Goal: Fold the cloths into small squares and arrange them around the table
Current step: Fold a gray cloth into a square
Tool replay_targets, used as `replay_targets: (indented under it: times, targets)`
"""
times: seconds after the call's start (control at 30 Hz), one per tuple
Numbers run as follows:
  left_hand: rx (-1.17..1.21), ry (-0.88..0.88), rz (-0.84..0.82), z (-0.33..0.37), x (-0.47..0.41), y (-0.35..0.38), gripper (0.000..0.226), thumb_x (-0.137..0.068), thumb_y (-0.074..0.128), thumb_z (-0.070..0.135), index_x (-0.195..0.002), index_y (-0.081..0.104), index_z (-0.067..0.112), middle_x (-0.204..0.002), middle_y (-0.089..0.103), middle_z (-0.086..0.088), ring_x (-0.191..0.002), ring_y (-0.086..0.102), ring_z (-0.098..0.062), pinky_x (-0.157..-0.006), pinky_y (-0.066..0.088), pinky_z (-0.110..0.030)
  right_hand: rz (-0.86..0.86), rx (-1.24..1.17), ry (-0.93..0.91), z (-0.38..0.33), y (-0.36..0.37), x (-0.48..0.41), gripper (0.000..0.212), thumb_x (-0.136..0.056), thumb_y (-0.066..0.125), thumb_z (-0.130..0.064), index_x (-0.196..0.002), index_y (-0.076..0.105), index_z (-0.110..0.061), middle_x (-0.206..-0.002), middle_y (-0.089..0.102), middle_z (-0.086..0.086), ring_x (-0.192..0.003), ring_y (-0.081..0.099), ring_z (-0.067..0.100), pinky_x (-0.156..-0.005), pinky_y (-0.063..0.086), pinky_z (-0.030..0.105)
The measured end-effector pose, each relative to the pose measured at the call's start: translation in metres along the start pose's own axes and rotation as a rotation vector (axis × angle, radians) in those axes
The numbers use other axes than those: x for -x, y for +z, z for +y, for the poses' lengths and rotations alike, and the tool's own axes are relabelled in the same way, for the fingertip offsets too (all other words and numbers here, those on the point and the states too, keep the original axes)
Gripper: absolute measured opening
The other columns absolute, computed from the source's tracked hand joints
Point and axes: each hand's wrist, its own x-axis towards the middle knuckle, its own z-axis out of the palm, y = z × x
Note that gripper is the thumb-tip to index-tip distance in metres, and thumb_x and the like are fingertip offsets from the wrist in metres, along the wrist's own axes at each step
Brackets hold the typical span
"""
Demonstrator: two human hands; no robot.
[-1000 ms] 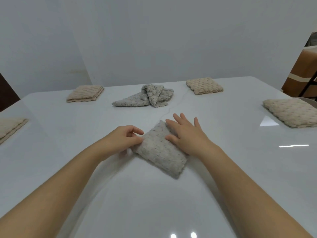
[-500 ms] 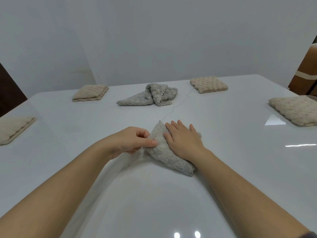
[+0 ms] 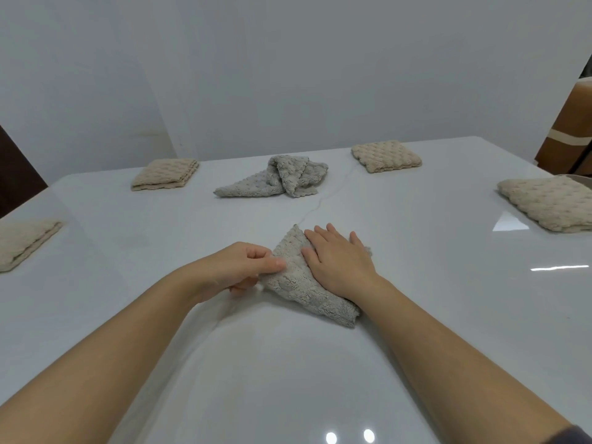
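a grey cloth (image 3: 296, 283), partly folded, lies on the white table (image 3: 416, 315) near the middle. the right hand (image 3: 339, 262) lies flat on it, fingers spread, pressing it down. the left hand (image 3: 238, 269) pinches the cloth's left edge between thumb and fingers. both forearms reach in from the near side. a second grey cloth (image 3: 278, 181) lies crumpled farther off. four beige cloths sit folded: far left (image 3: 165, 174), far right (image 3: 386, 156), left edge (image 3: 22, 241), right edge (image 3: 551, 203).

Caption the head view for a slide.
Both hands fold a grey cloth on a white table.
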Motion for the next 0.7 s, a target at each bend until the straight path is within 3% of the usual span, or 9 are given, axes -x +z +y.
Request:
replay_targets:
  times: [0.07,0.2,0.37,0.43,0.5,0.6,0.7]
  targets:
    - [0.05,0.025,0.013,-0.002,0.004,-0.002,0.034,-0.08,0.068,0.033,-0.064,0.042,0.019,-0.053,0.023,0.005,-0.042,0.016,-0.008,-0.04,0.017,-0.019,0.001,0.006,-0.002,0.0,0.0,0.0,0.053,-0.105,0.018,-0.042,-0.154,0.022,-0.023,-0.162,0.019,-0.001,-0.151,0.007,0.018,-0.119,0.003,0.049]
    - [0.084,0.015,0.076,-0.013,0.009,-0.006,0.024,-0.087,0.069,0.015,-0.08,0.046,0.015,-0.056,0.032,0.001,-0.041,0.018,-0.008,-0.038,0.016,-0.018,0.007,0.011,-0.007,-0.001,0.001,0.002,0.053,-0.105,0.019,-0.041,-0.154,0.022,-0.022,-0.162,0.019,-0.001,-0.151,0.007,0.018,-0.119,0.003,0.049]
    - [-0.056,-0.021,0.251,-0.015,0.011,0.003,0.015,-0.091,0.064,0.018,-0.092,0.05,0.012,-0.062,0.054,0.0,-0.042,0.033,-0.014,-0.043,0.026,-0.024,0.006,0.012,-0.037,-0.002,0.0,0.001,0.053,-0.105,0.019,-0.042,-0.153,0.023,-0.023,-0.162,0.019,-0.002,-0.151,0.006,0.016,-0.12,0.001,0.049]
    - [-0.306,0.078,0.454,-0.006,0.006,0.011,0.007,-0.09,0.059,0.022,-0.094,0.055,0.018,-0.073,0.061,0.003,-0.058,0.051,-0.016,-0.057,0.042,-0.032,0.0,0.021,-0.041,-0.001,0.0,0.0,0.053,-0.105,0.019,-0.042,-0.154,0.022,-0.023,-0.162,0.018,-0.002,-0.151,0.006,0.017,-0.12,0.002,0.049]
    - [-0.566,0.218,0.569,0.004,0.002,0.022,0.02,-0.092,0.051,0.023,-0.111,0.056,0.023,-0.099,0.064,0.006,-0.091,0.059,-0.014,-0.083,0.047,-0.035,-0.004,0.03,-0.044,-0.001,0.001,-0.001,0.053,-0.105,0.019,-0.042,-0.154,0.022,-0.023,-0.162,0.018,-0.001,-0.151,0.006,0.017,-0.12,0.002,0.049]
    - [-0.807,0.28,0.467,0.01,-0.013,0.038,0.05,-0.099,0.036,0.023,-0.148,0.032,0.014,-0.15,0.038,-0.003,-0.14,0.03,-0.016,-0.114,0.025,-0.034,-0.003,0.011,-0.046,0.0,0.003,-0.001,0.053,-0.105,0.019,-0.042,-0.154,0.023,-0.023,-0.162,0.018,-0.002,-0.151,0.006,0.017,-0.12,0.002,0.049]
    - [-0.976,0.187,0.314,-0.002,-0.027,0.049,0.057,-0.103,0.021,0.029,-0.156,0.004,0.016,-0.163,0.0,0.003,-0.149,-0.002,-0.009,-0.121,0.003,-0.039,0.004,-0.023,-0.036,0.002,0.001,-0.001,0.052,-0.105,0.017,-0.039,-0.154,0.022,-0.023,-0.162,0.018,-0.002,-0.151,0.006,0.017,-0.12,0.002,0.048]
